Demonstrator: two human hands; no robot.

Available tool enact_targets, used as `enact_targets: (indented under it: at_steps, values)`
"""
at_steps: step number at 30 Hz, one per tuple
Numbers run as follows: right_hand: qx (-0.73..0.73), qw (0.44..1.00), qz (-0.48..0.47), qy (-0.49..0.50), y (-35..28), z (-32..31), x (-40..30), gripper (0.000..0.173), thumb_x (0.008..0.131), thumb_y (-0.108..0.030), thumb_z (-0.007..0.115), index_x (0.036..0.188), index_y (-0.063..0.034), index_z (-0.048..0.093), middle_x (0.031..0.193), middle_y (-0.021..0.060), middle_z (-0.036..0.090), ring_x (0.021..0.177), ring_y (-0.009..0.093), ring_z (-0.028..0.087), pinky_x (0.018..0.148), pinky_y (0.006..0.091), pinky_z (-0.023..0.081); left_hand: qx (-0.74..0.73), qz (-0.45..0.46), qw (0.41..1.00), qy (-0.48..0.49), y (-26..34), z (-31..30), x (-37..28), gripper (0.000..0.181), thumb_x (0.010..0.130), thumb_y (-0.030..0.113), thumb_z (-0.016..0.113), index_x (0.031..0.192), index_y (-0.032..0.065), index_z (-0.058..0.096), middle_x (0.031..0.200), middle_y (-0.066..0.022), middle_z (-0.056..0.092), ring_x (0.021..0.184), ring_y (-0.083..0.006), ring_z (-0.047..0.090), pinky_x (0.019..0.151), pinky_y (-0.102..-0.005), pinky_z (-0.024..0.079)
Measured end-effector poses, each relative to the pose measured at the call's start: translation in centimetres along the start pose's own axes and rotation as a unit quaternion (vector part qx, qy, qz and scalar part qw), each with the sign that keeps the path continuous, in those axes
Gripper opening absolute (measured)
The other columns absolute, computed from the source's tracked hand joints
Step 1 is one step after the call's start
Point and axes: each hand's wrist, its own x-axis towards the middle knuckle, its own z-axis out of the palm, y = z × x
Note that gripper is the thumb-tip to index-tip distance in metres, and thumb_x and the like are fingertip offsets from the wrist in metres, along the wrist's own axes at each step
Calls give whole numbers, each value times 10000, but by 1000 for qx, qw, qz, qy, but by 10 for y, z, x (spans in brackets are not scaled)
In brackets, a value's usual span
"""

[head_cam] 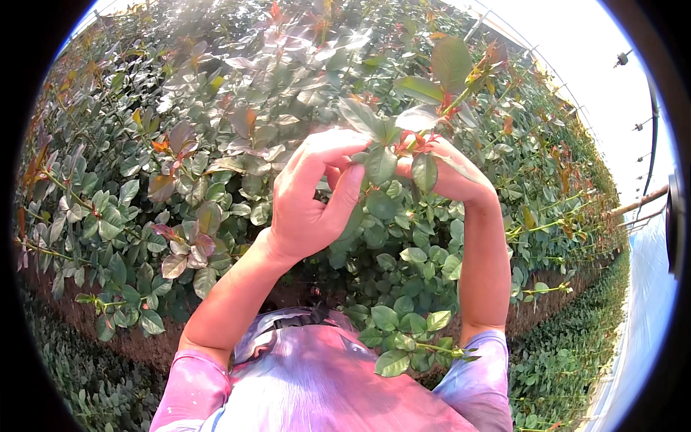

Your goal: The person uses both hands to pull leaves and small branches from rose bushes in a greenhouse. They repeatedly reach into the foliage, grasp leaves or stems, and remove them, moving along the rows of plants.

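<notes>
A rose shoot (456, 102) with a budded tip slants up to the right in front of me. My right hand (451, 170) is bent around its stem, below reddish young leaflets; leaves hide most of its fingers. To the left, my left hand (316, 194) has its thumb and fingers curled towards each other at the shoot's leaves. The edge of a green leaf (381, 164) lies by those fingertips, and whether they pinch it is not clear. Below the hands, another leafy rose stem (432, 346) sticks out in front of my tie-dyed shirt (324, 378).
Dense rose bushes (216, 129) fill the bed ahead, with shoots jutting out at the left. More low plants (567, 345) grow behind me at both sides. At the right are a wooden pole (639, 201), a dark hose (652, 135) and blue plastic sheeting (650, 270).
</notes>
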Motion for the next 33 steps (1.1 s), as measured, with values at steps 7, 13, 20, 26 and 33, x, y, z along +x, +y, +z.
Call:
enact_targets:
  at_steps: [7, 13, 20, 26, 33]
  values:
    - [23, 999, 35, 12, 17, 7, -7, 328, 957, -81, 729, 1283, -50, 714, 1198, 107, 732, 1129, 257, 688, 997, 373, 537, 172, -87, 953, -233, -8, -5, 11, 169, 945, 106, 763, 1038, -8, 679, 935, -129, 703, 699, -200, 679, 612, -355, 534]
    - [89, 996, 30, -5, 11, 9, -14, 452, 938, -72, 727, 1383, -30, 663, 1337, 138, 679, 1236, 280, 642, 1049, 391, 509, 44, -182, 933, -308, -35, 4, -3, 241, 1037, 219, 680, 1140, 4, 714, 929, -101, 732, 837, -277, 705, 772, -423, 559]
    - [94, 995, -32, 15, -15, 23, -27, 314, 956, -97, 708, 1254, -3, 694, 1189, 126, 727, 1071, 202, 669, 941, 378, 530, 32, -301, 929, -213, -40, 6, -33, 320, 1038, 305, 681, 1059, -14, 688, 928, -35, 704, 832, -134, 622, 736, -339, 521]
    - [145, 988, 28, -51, -43, 26, -16, 220, 986, -99, 697, 1185, -7, 714, 1084, 60, 741, 1017, 146, 667, 896, 348, 535, -244, -558, 790, -70, -44, -11, -45, 244, 1036, 221, 560, 856, 72, 631, 704, 9, 564, 590, -87, 470, 552, -265, 398]
    - [346, 937, -9, -44, -42, 38, -19, 416, 1025, -248, 710, 1337, 20, 647, 1214, 14, 681, 1071, 85, 599, 951, 284, 499, 34, -22, 995, -92, 50, -23, -18, 131, 978, 20, 683, 1094, -8, 628, 1085, -145, 675, 806, -195, 635, 713, -314, 522]
